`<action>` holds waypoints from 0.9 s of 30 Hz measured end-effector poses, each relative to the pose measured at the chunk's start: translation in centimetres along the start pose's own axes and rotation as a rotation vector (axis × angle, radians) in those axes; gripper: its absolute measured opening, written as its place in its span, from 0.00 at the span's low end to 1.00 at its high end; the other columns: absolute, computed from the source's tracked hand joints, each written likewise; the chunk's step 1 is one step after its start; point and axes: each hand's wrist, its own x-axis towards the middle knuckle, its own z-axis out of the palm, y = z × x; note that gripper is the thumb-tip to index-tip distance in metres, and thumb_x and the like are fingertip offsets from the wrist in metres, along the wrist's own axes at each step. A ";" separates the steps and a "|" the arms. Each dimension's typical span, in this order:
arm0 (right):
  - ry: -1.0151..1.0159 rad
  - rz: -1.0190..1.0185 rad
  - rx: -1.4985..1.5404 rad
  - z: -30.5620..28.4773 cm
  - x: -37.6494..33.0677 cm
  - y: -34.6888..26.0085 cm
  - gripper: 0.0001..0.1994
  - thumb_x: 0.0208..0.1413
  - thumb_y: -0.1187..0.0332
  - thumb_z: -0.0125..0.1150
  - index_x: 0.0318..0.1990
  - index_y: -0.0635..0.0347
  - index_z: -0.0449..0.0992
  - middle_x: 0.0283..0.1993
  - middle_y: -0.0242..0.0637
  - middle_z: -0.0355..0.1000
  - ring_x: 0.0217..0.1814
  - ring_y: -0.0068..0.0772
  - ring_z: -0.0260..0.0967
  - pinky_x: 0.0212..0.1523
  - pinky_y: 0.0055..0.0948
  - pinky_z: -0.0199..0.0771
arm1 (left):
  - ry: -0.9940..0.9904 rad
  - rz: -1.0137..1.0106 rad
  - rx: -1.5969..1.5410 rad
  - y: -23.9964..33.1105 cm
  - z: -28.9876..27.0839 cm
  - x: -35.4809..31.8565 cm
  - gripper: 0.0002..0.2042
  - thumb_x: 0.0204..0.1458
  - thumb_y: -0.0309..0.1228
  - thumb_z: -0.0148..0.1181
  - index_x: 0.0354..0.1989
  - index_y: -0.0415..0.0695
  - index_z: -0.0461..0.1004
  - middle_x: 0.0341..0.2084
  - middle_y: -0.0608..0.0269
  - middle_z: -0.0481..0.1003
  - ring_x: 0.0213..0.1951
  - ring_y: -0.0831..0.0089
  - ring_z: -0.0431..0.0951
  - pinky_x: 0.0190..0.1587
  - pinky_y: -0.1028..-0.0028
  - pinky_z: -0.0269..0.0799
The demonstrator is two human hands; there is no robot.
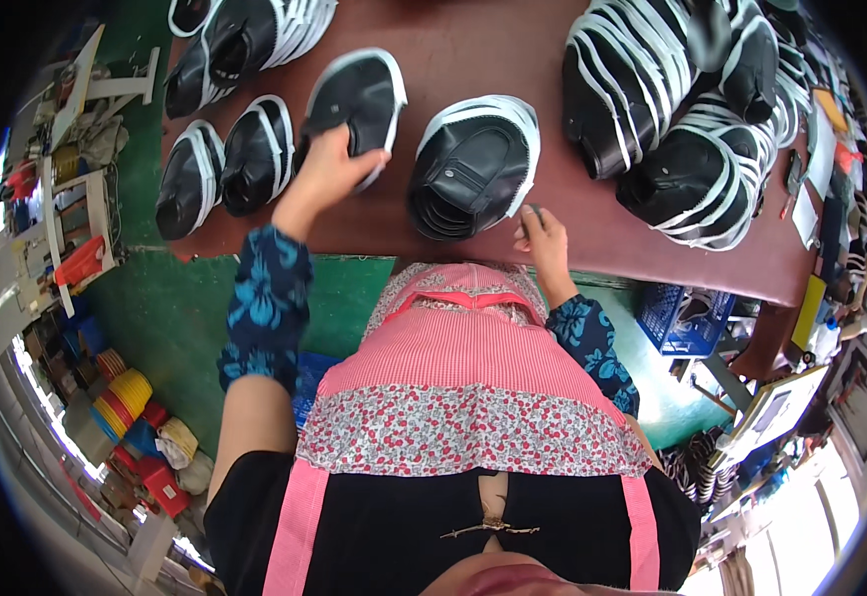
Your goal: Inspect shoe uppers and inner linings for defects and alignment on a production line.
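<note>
Black, smooth shoe upper with a curved white rim: we gripped it in our left hand, over the reddish-brown table. Our right hand pinched a small dark object beside a nested stack of black, white-edged uppers. We judged the work partway, with thick black-and-white piles lying right; which were finished, we couldn't tell.

A black top shows beneath a finely patterned pink apron with pink shoulder straps and a red-and-white floral panel; navy sleeve covers bear blue flowers.
</note>
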 end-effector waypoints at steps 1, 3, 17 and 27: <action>0.009 0.009 0.040 -0.1 1.0 0.4 0.15 0.78 0.57 0.60 0.43 0.59 0.81 0.33 0.31 0.80 0.31 0.22 0.78 0.34 0.22 0.73 | 0.012 0.014 0.263 0.0 -1.4 1.7 0.20 0.62 0.39 0.74 0.49 0.32 0.80 0.39 0.41 0.87 0.44 0.56 0.89 0.48 0.60 0.82; 0.033 0.035 0.100 0.4 1.8 0.3 0.16 0.79 0.56 0.58 0.48 0.60 0.83 0.39 0.32 0.83 0.36 0.23 0.81 0.39 0.25 0.79 | 0.059 -0.017 0.572 -1.8 -1.7 2.6 0.21 0.62 0.43 0.73 0.44 0.32 0.80 0.41 0.33 0.84 0.45 0.40 0.87 0.49 0.51 0.81; -0.101 0.073 0.406 0.6 0.4 -3.7 0.17 0.81 0.55 0.53 0.54 0.60 0.79 0.50 0.36 0.82 0.48 0.30 0.83 0.51 0.30 0.80 | 0.261 0.227 -0.284 1.7 16.0 -9.1 0.07 0.60 0.27 0.74 0.38 0.39 0.81 0.32 0.63 0.81 0.33 0.70 0.80 0.40 0.71 0.76; 0.037 0.042 0.235 -0.1 4.6 0.4 0.14 0.79 0.57 0.57 0.55 0.59 0.80 0.46 0.32 0.82 0.45 0.25 0.82 0.44 0.25 0.81 | 0.060 -0.475 -1.287 -3.8 10.8 -12.8 0.23 0.67 0.28 0.68 0.68 0.36 0.74 0.58 0.59 0.82 0.59 0.68 0.82 0.68 0.64 0.74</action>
